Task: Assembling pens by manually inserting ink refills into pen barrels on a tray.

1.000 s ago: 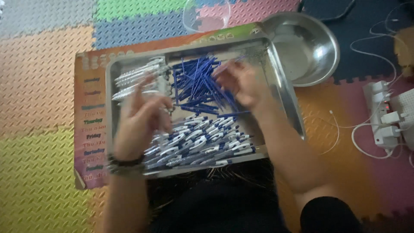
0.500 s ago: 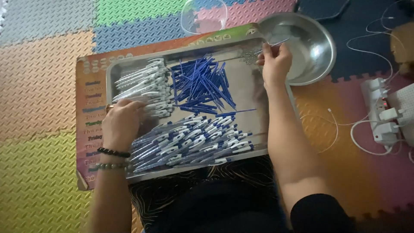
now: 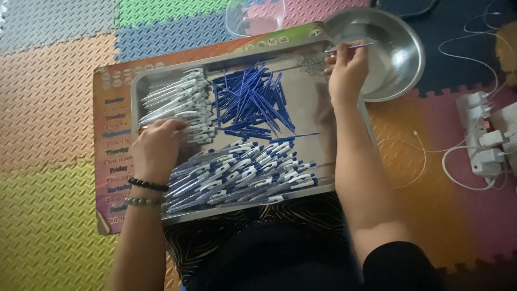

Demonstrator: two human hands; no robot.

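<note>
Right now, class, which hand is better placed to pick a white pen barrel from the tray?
Left. The left hand rests on the white barrels; the right hand holds a refill by the bowl.

In the tray (image 3: 301, 105), refills (image 3: 253, 102) lie behind pen barrels (image 3: 242, 175); the bowl (image 3: 396, 54) sits right.

A rectangular, many-coloured printed chart (image 3: 110, 140) with rows of lettering lies flat under the metal tray (image 3: 318, 116).
</note>
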